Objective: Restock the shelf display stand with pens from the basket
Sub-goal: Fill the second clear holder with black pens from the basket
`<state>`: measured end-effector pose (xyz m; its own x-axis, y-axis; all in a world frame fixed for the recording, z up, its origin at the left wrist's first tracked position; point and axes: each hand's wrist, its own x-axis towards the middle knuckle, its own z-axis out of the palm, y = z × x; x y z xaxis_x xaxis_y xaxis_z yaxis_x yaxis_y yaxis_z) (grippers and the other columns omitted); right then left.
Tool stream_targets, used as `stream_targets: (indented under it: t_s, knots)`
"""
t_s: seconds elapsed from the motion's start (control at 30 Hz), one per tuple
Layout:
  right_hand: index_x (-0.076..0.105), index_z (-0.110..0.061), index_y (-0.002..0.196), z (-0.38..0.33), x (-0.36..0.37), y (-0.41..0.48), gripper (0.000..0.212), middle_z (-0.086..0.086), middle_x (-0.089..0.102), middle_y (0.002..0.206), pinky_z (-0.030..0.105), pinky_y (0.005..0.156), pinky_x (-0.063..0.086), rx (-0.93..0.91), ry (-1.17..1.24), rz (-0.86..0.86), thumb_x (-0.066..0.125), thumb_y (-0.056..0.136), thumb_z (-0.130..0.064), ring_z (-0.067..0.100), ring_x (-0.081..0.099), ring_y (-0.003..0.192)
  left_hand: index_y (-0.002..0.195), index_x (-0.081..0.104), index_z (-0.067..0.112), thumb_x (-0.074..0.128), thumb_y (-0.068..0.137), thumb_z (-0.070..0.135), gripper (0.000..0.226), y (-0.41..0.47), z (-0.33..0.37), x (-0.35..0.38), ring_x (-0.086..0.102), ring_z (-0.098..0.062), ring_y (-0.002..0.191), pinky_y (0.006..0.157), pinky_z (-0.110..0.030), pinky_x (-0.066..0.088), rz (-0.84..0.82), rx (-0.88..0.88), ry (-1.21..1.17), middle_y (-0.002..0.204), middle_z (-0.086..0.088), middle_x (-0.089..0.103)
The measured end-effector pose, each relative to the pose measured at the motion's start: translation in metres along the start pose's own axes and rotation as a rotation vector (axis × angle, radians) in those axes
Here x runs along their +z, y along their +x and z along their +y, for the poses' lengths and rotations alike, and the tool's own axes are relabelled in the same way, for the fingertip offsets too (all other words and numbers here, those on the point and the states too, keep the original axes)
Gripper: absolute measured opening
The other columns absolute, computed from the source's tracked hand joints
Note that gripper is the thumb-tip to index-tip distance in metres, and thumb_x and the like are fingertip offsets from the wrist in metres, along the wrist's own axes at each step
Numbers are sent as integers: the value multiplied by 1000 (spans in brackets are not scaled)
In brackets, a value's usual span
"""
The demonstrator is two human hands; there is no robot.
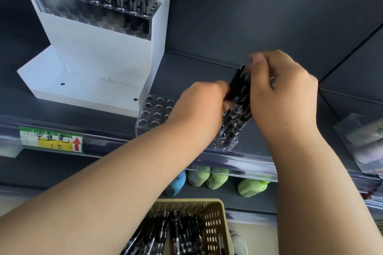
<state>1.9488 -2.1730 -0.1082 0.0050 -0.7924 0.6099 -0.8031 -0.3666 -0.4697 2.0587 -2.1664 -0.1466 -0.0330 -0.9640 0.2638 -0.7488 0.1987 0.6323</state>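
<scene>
Nearest me, the basket [215, 225] still holds a thick heap of loose pens [182, 232], so I judge the job is early. Above it, my left hand [199, 105] pinches the side of a small bundle of pens [240, 91], though most of its fingers are hidden from me. My right hand [284, 93] curls round the bundle's upper end. The bundle stands at the right end of the clear holed stand [154, 109]. Its long axis is almost upright, tips down at the holes, tops leaning slightly away. The holes to the left show empty. Farther back, the white display stand [99, 51] already carries a row of pens.
</scene>
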Motion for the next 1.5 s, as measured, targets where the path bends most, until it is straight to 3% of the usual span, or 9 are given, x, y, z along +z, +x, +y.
stream_targets:
  t_s: [0.2, 0.37, 0.5, 0.63, 0.7, 0.83, 0.97, 1.17, 1.5]
  knots:
    - [68, -15, 100, 4, -1, 0, 38, 8, 69, 84, 43, 77, 47, -15, -8, 7, 36, 90, -33, 33, 58, 84, 102, 60, 14, 56, 86, 9, 17, 4, 8, 3, 53, -30, 74, 61, -32, 41, 12, -21, 125, 87, -9, 61]
    - [68, -13, 99, 3, 0, 5, 36, 8, 70, 84, 43, 78, 47, -37, -16, 16, 37, 90, -31, 34, 58, 83, 103, 61, 14, 63, 89, 26, 19, 7, 3, -1, 61, -30, 85, 69, -32, 47, -40, -56, 163, 74, 0, 55]
    - [68, -15, 98, 4, -11, 1, 32, -4, 59, 74, 36, 70, 44, -48, -12, 43, 40, 92, -28, 31, 56, 81, 124, 54, 15, 56, 91, 36, 39, -6, -9, -3, 56, -25, 107, 84, -33, 47, -115, -76, 269, 116, -5, 59]
    - [68, -15, 97, 11, 2, -7, 25, -8, 56, 72, 27, 65, 29, -78, -51, 35, 45, 93, -24, 26, 53, 80, 131, 49, 18, 47, 96, 31, 37, -21, -29, -10, 51, -22, 116, 92, -36, 46, -94, -102, 274, 128, -2, 54]
    - [68, -15, 99, -56, -69, -57, 23, -4, 62, 75, 27, 67, 32, -180, 48, 147, 47, 92, -22, 24, 53, 80, 137, 45, 19, 45, 96, 28, 42, -101, -1, -87, 43, -17, 126, 102, -32, 39, 29, 54, 335, 139, 2, 46]
    - [64, -18, 112, -26, -34, -106, 22, -2, 66, 94, 30, 78, 42, -46, -28, -193, 53, 93, -21, 20, 54, 93, 144, 34, 22, 43, 97, 23, 48, -137, -45, -49, 26, -9, 139, 111, -19, 18, -22, -25, 241, 153, 9, 23]
    - [55, -21, 124, 4, -7, -153, 31, -1, 61, 117, 28, 90, 43, 269, -82, -549, 48, 94, -25, 18, 52, 109, 147, 25, 29, 37, 99, 26, 49, -170, -67, -10, 14, -1, 141, 115, -26, 21, -176, -184, 198, 155, 15, 15]
    - [47, -23, 131, -24, 10, -244, 39, 3, 52, 127, 32, 98, 42, 351, -191, -837, 45, 93, -29, 23, 47, 118, 146, 28, 27, 37, 97, 16, 50, -239, -81, 4, 30, -11, 137, 112, -26, 26, -322, -331, 234, 153, 12, 24]
    - [61, -16, 115, -25, 20, -286, 28, 10, 59, 118, 26, 88, 46, 506, -188, -982, 46, 91, -19, 25, 57, 108, 138, 42, 20, 41, 97, 17, 41, -269, -86, 5, 41, -15, 128, 107, -25, 31, -357, -404, 196, 141, 3, 42]
